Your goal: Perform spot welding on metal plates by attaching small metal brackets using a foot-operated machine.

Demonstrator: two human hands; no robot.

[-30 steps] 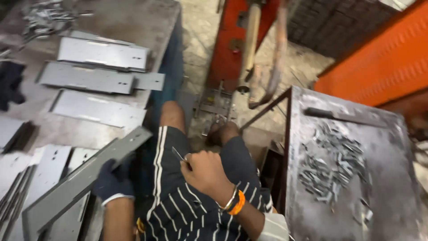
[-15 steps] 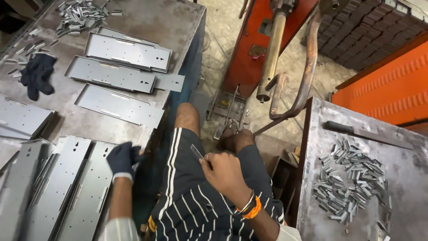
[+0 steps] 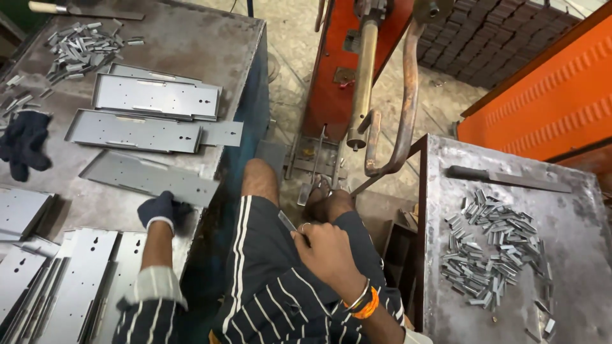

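My gloved left hand gripped the edge of a flat grey sheet-metal panel on the table. My bare right hand pinched its fingers on a small grey metal clip over my lap.

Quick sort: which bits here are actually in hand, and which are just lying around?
In hand:
- left hand, gloved, on the sheet-metal panel at the table edge
- right hand, bare, pinching a small metal clip over the lap

Lying about:
- dark glove on the left table
- clip pile on the right table
- flat bar beyond it
- stacked panels
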